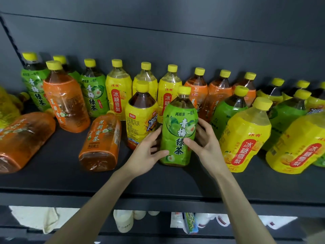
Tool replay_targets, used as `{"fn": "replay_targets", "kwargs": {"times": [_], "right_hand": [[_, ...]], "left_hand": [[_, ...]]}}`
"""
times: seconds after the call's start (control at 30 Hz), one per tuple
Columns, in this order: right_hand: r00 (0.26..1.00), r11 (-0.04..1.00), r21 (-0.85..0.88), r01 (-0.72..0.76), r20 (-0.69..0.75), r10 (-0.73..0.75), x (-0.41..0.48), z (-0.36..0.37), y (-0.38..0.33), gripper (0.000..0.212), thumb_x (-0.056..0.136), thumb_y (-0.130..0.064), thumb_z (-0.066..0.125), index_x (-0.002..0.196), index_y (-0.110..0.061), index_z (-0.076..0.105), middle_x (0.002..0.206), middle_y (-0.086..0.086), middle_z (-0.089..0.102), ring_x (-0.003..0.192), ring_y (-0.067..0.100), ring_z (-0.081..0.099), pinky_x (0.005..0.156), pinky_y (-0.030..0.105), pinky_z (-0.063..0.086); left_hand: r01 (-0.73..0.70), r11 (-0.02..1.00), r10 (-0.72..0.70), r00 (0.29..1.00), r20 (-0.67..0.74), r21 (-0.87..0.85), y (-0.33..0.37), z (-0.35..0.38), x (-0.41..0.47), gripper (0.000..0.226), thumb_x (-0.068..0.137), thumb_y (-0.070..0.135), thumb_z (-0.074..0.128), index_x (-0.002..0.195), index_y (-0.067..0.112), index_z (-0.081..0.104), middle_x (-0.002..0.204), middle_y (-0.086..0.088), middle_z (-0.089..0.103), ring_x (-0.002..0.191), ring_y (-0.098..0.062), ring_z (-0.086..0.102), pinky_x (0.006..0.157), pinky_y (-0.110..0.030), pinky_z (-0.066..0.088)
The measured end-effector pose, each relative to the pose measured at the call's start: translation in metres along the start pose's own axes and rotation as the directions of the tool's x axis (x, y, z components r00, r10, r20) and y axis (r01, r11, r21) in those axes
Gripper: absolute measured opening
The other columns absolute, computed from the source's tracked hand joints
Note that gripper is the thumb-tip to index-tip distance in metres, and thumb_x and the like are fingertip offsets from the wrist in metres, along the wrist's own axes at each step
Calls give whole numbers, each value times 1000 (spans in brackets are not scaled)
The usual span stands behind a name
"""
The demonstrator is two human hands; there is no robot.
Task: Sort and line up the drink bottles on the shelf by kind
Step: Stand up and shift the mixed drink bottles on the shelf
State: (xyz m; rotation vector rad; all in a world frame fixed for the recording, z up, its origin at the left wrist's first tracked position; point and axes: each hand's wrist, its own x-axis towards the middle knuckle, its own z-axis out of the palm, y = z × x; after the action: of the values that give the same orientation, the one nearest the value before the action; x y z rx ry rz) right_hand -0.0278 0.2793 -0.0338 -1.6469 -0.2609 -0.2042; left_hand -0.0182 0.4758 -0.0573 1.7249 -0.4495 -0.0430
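A green-labelled green tea bottle (178, 127) stands upright near the front middle of the dark shelf (58, 173). My left hand (146, 154) holds its left side with the thumb across the lower label. My right hand (205, 143) holds its right side, thumb on the label's middle. Just behind it to the left stands a yellow iced black tea bottle (140, 117). An orange jasmine tea bottle (102, 140) lies on its side to the left. A yellow pear drink bottle (244, 138) stands to the right.
Along the back stand green bottles (93, 90), yellow pear bottles (118, 88) and orange bottles (218, 92). Another orange bottle (22, 140) lies flat at the far left, one stands upright (66, 99). More green and yellow bottles crowd the right. White containers (123, 221) sit on the shelf below.
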Motion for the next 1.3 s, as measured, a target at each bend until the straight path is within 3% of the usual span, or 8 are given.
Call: {"fn": "replay_targets", "kwargs": {"times": [0.13, 0.3, 0.43, 0.53, 0.67, 0.77, 1.13, 1.3], "right_hand": [[998, 997, -76, 15, 55, -10, -3, 1, 4, 78, 82, -11, 70, 147, -25, 30, 139, -21, 46, 126, -4, 47, 95, 9, 41], [998, 994, -104, 30, 64, -23, -4, 0, 4, 80, 86, -6, 67, 151, -20, 24, 148, -9, 42, 132, 2, 43, 105, 16, 38], [999, 982, -183, 40, 28, -35, -11, 3, 2, 77, 86, -9, 68, 150, -22, 27, 137, -24, 46, 126, -5, 46, 101, 14, 41], [993, 943, -327, 56, -79, -87, -20, 7, 0, 64, 87, -11, 68, 144, -21, 41, 124, -28, 53, 109, -8, 56, 90, 6, 45], [953, 872, -475, 119, -191, -235, -36, 10, -4, 28, 88, -9, 66, 117, -12, 64, 107, 0, 65, 85, -13, 58, 69, 2, 44], [930, 848, -496, 184, -193, -314, -44, 18, -12, 12, 88, -6, 66, 99, -11, 69, 96, 2, 64, 84, -10, 58, 67, 3, 44], [953, 867, -445, 224, -85, -289, -32, 113, -24, 6, 89, -7, 65, 90, -8, 70, 87, 0, 65, 82, -4, 58, 67, 3, 40], [980, 907, -411, 89, -129, -154, -19, 174, -13, 8, 90, -15, 65, 94, -10, 70, 92, 4, 69, 79, -9, 59, 69, 5, 43]], "left_hand": [[-24, 999, 26, 998, -57, 36, -11, 0, 0, 74, 89, 4, 61, 137, 46, 24, 150, 7, 33, 135, -16, 37, 94, -15, 45], [-10, 997, 19, 994, -108, 77, -15, -2, -1, 72, 87, 6, 64, 138, 41, 28, 143, 13, 36, 127, -17, 42, 83, -6, 46], [-2, 987, 28, 987, -158, 162, -13, 1, -8, 62, 87, 6, 65, 142, 22, 40, 127, 14, 48, 114, -12, 52, 76, -3, 46], [-6, 976, 45, 983, -176, 217, -5, 2, -17, 55, 89, 10, 64, 139, 18, 45, 120, 14, 53, 100, 0, 59, 76, -4, 47], [-21, 948, 106, 961, -254, 318, 5, 0, -29, 29, 90, 16, 63, 119, 14, 65, 99, 14, 65, 87, 9, 62, 74, -9, 50], [-42, 946, 154, 930, -335, 321, 12, -6, -40, 16, 89, 15, 64, 104, 13, 71, 86, 16, 66, 77, 9, 60, 66, -5, 45], [14, 920, 239, 772, -589, 391, 16, -94, -82, 9, 88, 17, 64, 88, 25, 67, 88, 20, 62, 78, 10, 59, 65, -1, 40], [110, 939, 97, 823, -560, 325, -9, -142, -90, 5, 89, 23, 63, 95, 23, 64, 99, 1, 63, 88, -4, 60, 72, -22, 51]]}}
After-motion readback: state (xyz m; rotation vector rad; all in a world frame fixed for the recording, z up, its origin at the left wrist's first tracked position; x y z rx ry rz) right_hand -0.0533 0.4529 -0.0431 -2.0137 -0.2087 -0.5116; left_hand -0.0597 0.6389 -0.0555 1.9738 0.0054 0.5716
